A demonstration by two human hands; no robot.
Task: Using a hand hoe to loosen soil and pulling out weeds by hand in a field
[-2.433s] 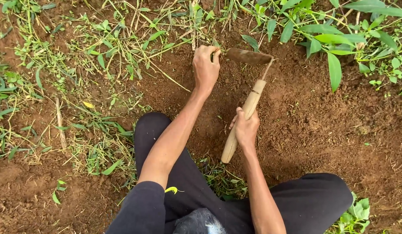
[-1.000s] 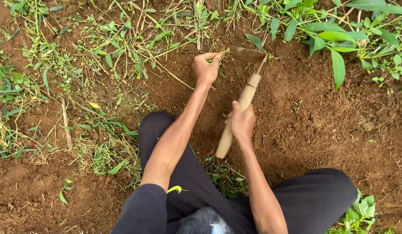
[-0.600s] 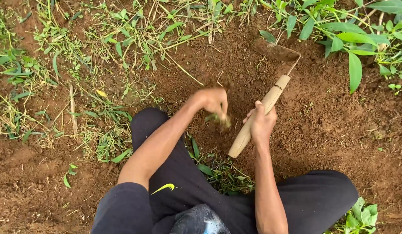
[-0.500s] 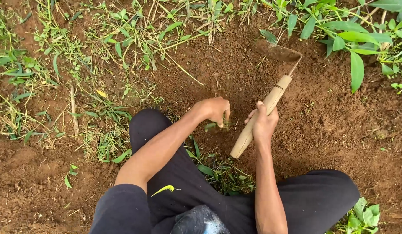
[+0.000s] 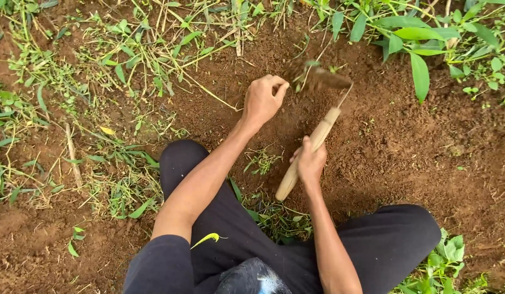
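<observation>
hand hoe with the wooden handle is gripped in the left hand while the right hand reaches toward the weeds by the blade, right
Not quite: the head view shows the hand hoe gripped in the right hand, while the left hand reaches toward the weeds by the blade.

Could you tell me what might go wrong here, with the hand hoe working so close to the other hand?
The blurred blade of the hand hoe sits right beside the left hand, so a stroke could nick its fingers. The right hand holds the wooden handle mid-length with one grip; in loose soil it could twist or slip. The leafy plants nearby might get cut.
</observation>
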